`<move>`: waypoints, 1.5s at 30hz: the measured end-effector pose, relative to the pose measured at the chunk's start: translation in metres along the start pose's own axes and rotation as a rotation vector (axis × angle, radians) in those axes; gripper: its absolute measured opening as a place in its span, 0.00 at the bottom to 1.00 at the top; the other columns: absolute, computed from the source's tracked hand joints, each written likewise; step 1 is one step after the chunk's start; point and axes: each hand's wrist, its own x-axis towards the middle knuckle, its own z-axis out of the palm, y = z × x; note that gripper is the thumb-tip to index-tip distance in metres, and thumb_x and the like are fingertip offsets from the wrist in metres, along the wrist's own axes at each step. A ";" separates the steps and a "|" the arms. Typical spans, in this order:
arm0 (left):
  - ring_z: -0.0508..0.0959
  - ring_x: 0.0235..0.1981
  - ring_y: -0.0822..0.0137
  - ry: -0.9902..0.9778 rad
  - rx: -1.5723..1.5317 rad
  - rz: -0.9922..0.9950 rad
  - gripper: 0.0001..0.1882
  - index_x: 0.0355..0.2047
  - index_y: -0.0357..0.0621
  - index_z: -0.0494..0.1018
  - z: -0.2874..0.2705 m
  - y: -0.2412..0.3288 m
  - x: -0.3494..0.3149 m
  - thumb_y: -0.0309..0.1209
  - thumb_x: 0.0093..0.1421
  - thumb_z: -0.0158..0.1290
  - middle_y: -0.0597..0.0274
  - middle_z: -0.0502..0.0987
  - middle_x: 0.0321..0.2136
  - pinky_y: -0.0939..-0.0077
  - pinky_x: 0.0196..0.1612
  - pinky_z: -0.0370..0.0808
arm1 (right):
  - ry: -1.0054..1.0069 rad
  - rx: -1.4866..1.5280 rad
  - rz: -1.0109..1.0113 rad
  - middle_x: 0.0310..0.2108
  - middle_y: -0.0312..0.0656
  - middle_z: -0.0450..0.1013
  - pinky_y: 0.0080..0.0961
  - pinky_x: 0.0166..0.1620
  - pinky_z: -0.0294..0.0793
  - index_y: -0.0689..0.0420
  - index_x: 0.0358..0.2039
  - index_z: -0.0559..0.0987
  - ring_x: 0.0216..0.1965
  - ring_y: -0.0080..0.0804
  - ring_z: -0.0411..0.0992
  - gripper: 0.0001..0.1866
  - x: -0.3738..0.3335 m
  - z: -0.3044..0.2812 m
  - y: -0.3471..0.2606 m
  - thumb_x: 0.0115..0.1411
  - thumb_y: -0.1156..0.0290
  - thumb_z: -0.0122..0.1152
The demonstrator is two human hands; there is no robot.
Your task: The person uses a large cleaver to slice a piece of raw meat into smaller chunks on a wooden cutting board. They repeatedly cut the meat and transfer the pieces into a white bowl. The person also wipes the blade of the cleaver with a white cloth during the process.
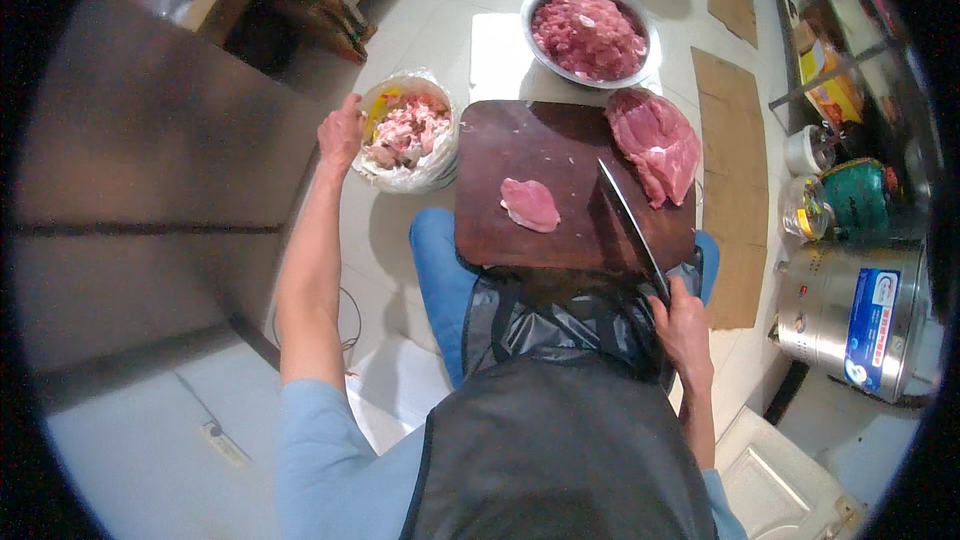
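My right hand is wrapped round the handle of a long kitchen knife. Its blade points away over the right side of a dark wooden cutting board on my lap. A small slice of raw meat lies left of centre on the board, and a large raw meat chunk rests at its far right corner. My left hand is beside a bag-lined bucket filled with pale fatty meat scraps. Its fingers look curled together; anything they hold is hidden.
Beyond the board stands a metal bowl heaped with cut meat. Flattened cardboard covers floor at the right, beside a shelf with jars and a steel appliance. A brown panel rises on the left.
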 end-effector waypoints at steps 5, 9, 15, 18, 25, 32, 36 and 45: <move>0.84 0.41 0.48 -0.046 0.169 0.005 0.16 0.48 0.52 0.74 -0.037 0.035 0.016 0.37 0.61 0.63 0.58 0.85 0.36 0.51 0.41 0.80 | -0.002 -0.046 0.011 0.28 0.65 0.77 0.61 0.36 0.73 0.61 0.45 0.70 0.34 0.69 0.77 0.14 -0.003 0.000 -0.002 0.67 0.68 0.64; 0.81 0.44 0.55 0.045 0.236 0.216 0.09 0.37 0.51 0.78 -0.045 0.027 0.026 0.36 0.58 0.64 0.63 0.81 0.37 0.57 0.43 0.80 | -0.004 -0.049 0.012 0.28 0.65 0.77 0.61 0.36 0.74 0.61 0.45 0.70 0.34 0.69 0.77 0.14 -0.001 0.001 -0.002 0.67 0.67 0.64; 0.80 0.46 0.57 0.060 0.254 0.262 0.04 0.31 0.52 0.83 -0.043 0.027 0.038 0.32 0.61 0.59 0.63 0.79 0.38 0.58 0.45 0.81 | -0.015 -0.042 0.008 0.28 0.65 0.77 0.60 0.36 0.75 0.61 0.45 0.70 0.34 0.69 0.77 0.15 -0.002 0.003 0.004 0.67 0.67 0.64; 0.80 0.45 0.56 0.058 0.286 0.291 0.05 0.33 0.51 0.84 -0.042 0.021 0.042 0.33 0.62 0.58 0.62 0.79 0.38 0.58 0.45 0.80 | -0.005 -0.054 -0.012 0.28 0.64 0.77 0.60 0.35 0.75 0.61 0.44 0.69 0.34 0.68 0.77 0.15 -0.002 0.004 0.005 0.66 0.67 0.64; 0.80 0.44 0.55 0.070 0.371 0.309 0.05 0.30 0.49 0.81 -0.045 0.029 0.048 0.34 0.61 0.59 0.61 0.78 0.36 0.56 0.44 0.80 | 0.002 -0.052 -0.023 0.28 0.64 0.77 0.59 0.35 0.75 0.62 0.43 0.69 0.34 0.67 0.78 0.15 -0.003 0.004 0.006 0.66 0.67 0.65; 0.79 0.44 0.54 0.079 0.357 0.360 0.06 0.34 0.48 0.78 -0.054 0.026 0.048 0.34 0.59 0.62 0.61 0.77 0.36 0.53 0.42 0.79 | -0.014 -0.050 -0.007 0.28 0.63 0.78 0.59 0.35 0.75 0.62 0.43 0.69 0.34 0.68 0.77 0.16 -0.002 0.004 0.006 0.66 0.66 0.65; 0.79 0.42 0.51 0.129 0.218 0.311 0.05 0.34 0.47 0.77 -0.054 0.045 0.037 0.31 0.58 0.62 0.58 0.77 0.34 0.53 0.41 0.78 | -0.015 -0.038 -0.010 0.28 0.63 0.78 0.60 0.36 0.75 0.61 0.42 0.69 0.34 0.68 0.77 0.16 -0.002 0.005 0.007 0.66 0.66 0.65; 0.83 0.36 0.55 -0.294 -0.373 0.184 0.26 0.40 0.36 0.81 0.062 0.216 -0.123 0.45 0.52 0.73 0.51 0.83 0.35 0.59 0.42 0.80 | 0.012 -0.006 -0.055 0.27 0.62 0.78 0.59 0.35 0.75 0.61 0.41 0.69 0.33 0.67 0.78 0.15 -0.002 0.008 0.017 0.65 0.68 0.66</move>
